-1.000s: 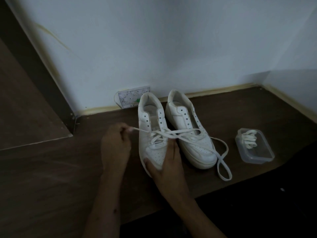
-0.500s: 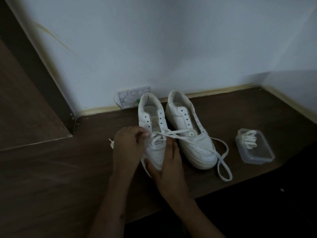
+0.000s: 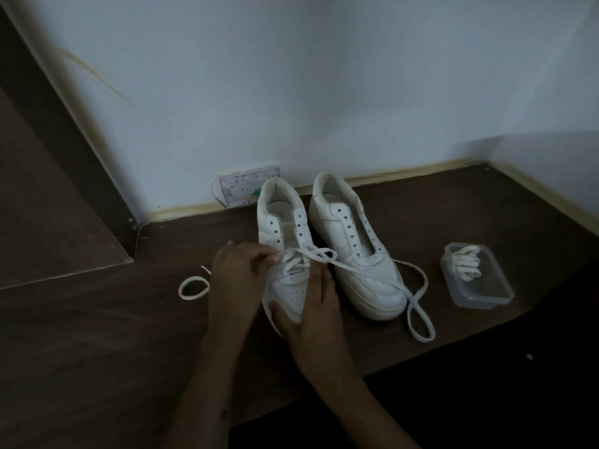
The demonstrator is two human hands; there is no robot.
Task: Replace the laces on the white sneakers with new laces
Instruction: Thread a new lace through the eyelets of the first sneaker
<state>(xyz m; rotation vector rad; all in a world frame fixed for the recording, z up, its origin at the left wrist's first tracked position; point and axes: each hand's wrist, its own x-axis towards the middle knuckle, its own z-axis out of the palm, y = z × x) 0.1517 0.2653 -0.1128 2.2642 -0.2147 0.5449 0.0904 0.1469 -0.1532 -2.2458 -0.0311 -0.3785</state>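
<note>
Two white sneakers stand side by side on the dark wooden surface, toes toward me. The left sneaker [image 3: 285, 228] has a white lace [image 3: 418, 306] through its lower eyelets; one end trails right across the right sneaker [image 3: 353, 251] and loops on the wood, the other end lies curled at the left [image 3: 193, 287]. My left hand [image 3: 238, 277] pinches the lace at the sneaker's left eyelet row. My right hand [image 3: 311, 315] holds that sneaker's toe, thumb on the left of the toe and fingers on the right. The right sneaker has bare eyelets.
A clear plastic box [image 3: 476, 280] with a bundled white lace sits on the wood right of the shoes. A small patterned card [image 3: 246, 186] leans on the wall behind the left sneaker. The wall corner bounds the surface at back and right; the front edge drops into dark.
My left hand moved from the far left, where it held the lace taut, back to the sneaker's eyelets. The left lace end now lies slack in a loop on the wood.
</note>
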